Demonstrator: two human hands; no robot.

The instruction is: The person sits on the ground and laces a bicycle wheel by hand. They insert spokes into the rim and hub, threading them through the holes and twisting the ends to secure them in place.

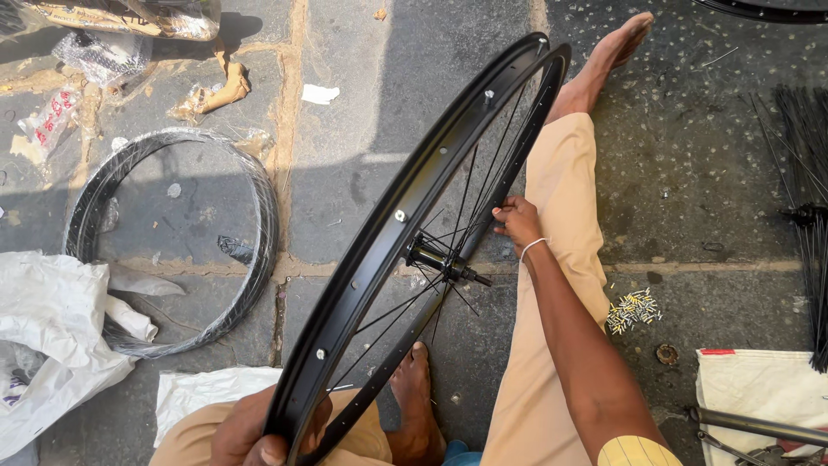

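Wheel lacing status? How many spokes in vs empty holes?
Partly laced. Done: the hub sits inside the black rim with roughly a dozen spokes fitted; an exact count is not readable. In hand: the left hand grips the rim's lower edge and the right hand works at a spoke by the rim. Left: several rim holes look empty; loose nipples and a spoke bundle lie on the ground.

Black bicycle rim [379, 246] upright on edge, tilted, seemingly partly spoked.
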